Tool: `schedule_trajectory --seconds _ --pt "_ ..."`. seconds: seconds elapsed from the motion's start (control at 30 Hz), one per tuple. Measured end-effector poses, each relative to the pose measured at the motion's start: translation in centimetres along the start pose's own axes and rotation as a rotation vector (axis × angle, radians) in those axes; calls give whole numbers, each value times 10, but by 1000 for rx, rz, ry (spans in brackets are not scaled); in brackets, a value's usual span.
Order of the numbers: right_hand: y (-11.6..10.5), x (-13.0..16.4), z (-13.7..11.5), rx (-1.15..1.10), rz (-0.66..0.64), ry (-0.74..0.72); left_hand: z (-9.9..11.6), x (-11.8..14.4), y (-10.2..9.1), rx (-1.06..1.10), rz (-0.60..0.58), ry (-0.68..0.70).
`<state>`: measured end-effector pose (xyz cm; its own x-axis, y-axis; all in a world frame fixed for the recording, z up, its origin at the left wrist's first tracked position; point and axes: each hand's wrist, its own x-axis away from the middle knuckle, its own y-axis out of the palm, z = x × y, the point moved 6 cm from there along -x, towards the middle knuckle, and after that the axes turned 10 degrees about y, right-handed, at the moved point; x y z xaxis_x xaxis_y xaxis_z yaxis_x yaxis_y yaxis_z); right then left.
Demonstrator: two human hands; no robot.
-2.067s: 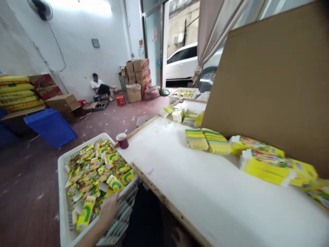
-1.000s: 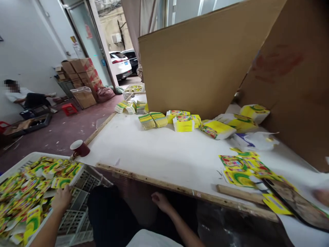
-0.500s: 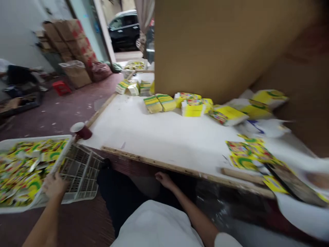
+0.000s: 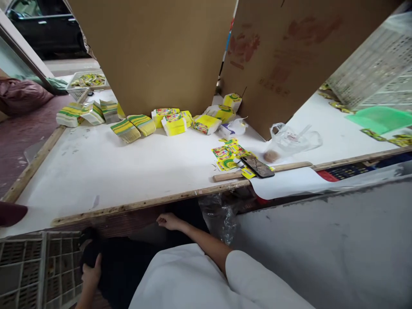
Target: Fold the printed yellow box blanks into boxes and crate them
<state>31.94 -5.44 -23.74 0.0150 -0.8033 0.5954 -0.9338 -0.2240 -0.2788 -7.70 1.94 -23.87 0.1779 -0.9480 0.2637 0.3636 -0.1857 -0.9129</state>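
Crate (image 4: 38, 266) now lower, packets gone from view.

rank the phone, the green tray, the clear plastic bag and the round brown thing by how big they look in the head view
1. green tray, cut off by the frame edge
2. clear plastic bag
3. phone
4. round brown thing
The bag and the tray look close; the tray lies farther off, so that order is unsure.

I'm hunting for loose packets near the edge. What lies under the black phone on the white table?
The black phone rests on flat yellow packets and across a wooden strip on the white table. Whatever lies directly under it is covered.
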Motion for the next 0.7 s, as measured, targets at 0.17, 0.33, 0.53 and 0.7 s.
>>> schedule_trajectory --seconds 0.17,0.33,0.53,0.7 --pt "19 8 -14 5 -41 -8 21 23 -8 217 70 -138" --pt "35 22 -23 15 -137 -9 45 24 -31 260 216 5" --pt "26 57 -42 60 -272 -64 45 28 -21 346 169 -55" --pt "-4 89 -83 101 -338 -157 5 37 -14 432 169 -132"
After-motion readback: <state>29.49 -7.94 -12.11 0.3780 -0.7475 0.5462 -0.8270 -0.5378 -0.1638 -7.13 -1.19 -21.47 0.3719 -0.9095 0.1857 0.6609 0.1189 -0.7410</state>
